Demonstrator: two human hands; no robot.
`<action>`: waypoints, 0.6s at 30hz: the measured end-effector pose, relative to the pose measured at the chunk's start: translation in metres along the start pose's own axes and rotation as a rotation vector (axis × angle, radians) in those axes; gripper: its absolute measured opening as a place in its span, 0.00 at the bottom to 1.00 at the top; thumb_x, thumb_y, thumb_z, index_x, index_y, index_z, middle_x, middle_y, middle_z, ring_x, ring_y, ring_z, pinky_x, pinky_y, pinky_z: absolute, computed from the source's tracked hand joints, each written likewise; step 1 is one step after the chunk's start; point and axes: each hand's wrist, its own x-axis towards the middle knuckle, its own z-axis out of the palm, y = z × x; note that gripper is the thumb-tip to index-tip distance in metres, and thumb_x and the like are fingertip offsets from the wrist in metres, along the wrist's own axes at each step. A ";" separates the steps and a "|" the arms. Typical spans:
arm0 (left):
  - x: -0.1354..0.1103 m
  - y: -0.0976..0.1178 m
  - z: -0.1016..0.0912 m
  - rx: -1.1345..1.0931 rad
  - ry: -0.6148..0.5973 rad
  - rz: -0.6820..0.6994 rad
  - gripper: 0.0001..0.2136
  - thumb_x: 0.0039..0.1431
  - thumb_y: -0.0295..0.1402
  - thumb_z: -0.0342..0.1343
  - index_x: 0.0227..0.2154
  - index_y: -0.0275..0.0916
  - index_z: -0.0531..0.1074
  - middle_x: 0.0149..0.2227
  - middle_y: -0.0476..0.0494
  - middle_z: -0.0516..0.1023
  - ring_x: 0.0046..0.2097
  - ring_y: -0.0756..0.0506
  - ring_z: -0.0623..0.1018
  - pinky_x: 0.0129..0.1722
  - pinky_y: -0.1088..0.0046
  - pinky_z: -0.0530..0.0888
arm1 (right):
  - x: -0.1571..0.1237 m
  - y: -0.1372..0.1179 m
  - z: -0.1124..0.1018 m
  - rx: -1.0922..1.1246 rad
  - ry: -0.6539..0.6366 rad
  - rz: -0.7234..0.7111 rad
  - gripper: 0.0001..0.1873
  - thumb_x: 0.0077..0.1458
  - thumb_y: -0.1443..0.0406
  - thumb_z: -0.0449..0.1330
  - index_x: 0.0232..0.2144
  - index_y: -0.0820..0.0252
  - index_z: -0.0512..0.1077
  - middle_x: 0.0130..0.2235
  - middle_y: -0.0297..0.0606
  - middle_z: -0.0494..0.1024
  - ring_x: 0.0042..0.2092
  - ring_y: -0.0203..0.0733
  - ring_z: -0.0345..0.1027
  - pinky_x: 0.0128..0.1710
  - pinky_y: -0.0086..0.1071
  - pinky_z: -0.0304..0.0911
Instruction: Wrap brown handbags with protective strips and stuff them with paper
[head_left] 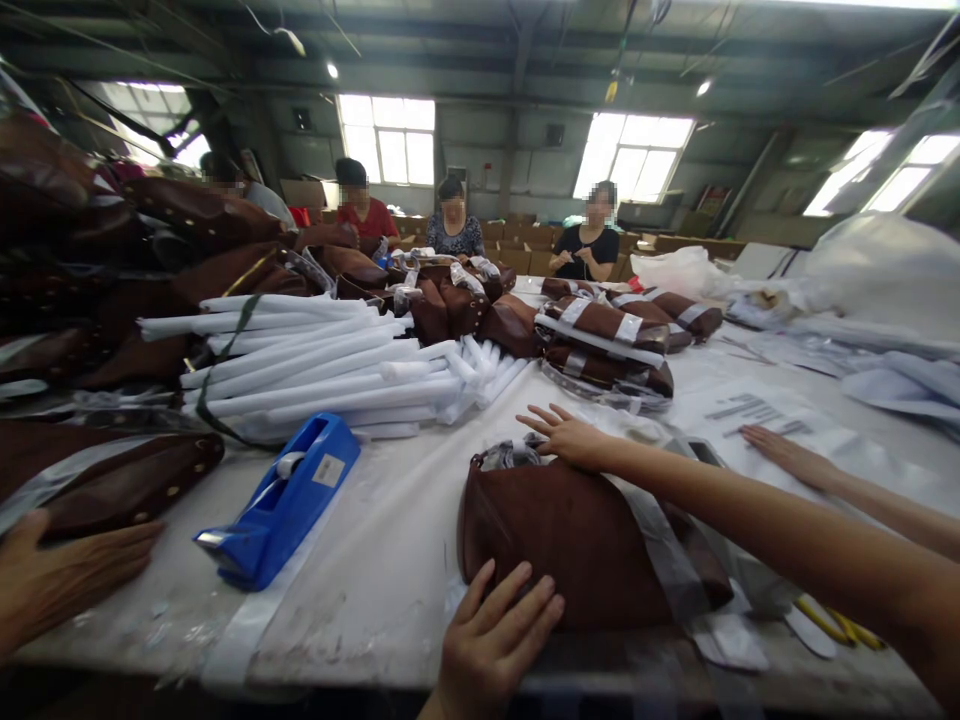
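A brown leather bag (562,540) lies on the white-covered table in front of me, with a pale wrapping strip (660,550) around its right part. My left hand (499,640) rests on the bag's near lower side, fingers extended and lying on the leather. Reaching across from the right, my right hand (570,438) is at the bag's far top edge with its fingers spread. Beside that hand, a plastic-wrapped strap or handle (514,455) bunches at the top of the bag. Neither hand is closed around anything.
A blue tape dispenser (289,500) stands to the left, before a pile of white rolled tubes (330,370). Brown bags (607,335) are heaped behind. Co-workers' hands show at left (67,575) and right (787,455). Yellow-handled scissors (836,622) lie at right; several people sit opposite.
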 end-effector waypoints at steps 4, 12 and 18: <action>0.005 -0.007 0.000 -0.021 0.003 0.039 0.15 0.70 0.26 0.46 0.50 0.44 0.76 0.53 0.57 0.78 0.59 0.47 0.75 0.71 0.60 0.54 | 0.012 0.007 0.002 -0.008 0.051 -0.046 0.16 0.52 0.75 0.63 0.40 0.53 0.80 0.71 0.37 0.52 0.71 0.59 0.39 0.68 0.61 0.34; 0.007 -0.035 0.006 -0.017 0.023 0.048 0.13 0.69 0.26 0.50 0.49 0.42 0.77 0.50 0.54 0.81 0.59 0.47 0.75 0.70 0.60 0.58 | 0.047 0.025 0.004 -0.022 -0.061 -0.054 0.23 0.57 0.70 0.62 0.55 0.55 0.73 0.73 0.48 0.42 0.71 0.68 0.34 0.65 0.68 0.37; 0.005 -0.038 0.013 -0.010 0.019 0.021 0.14 0.70 0.27 0.48 0.50 0.42 0.77 0.51 0.55 0.80 0.58 0.47 0.75 0.70 0.59 0.57 | 0.076 0.035 0.017 0.052 -0.063 -0.137 0.10 0.55 0.72 0.61 0.37 0.59 0.81 0.70 0.45 0.55 0.70 0.65 0.44 0.64 0.60 0.49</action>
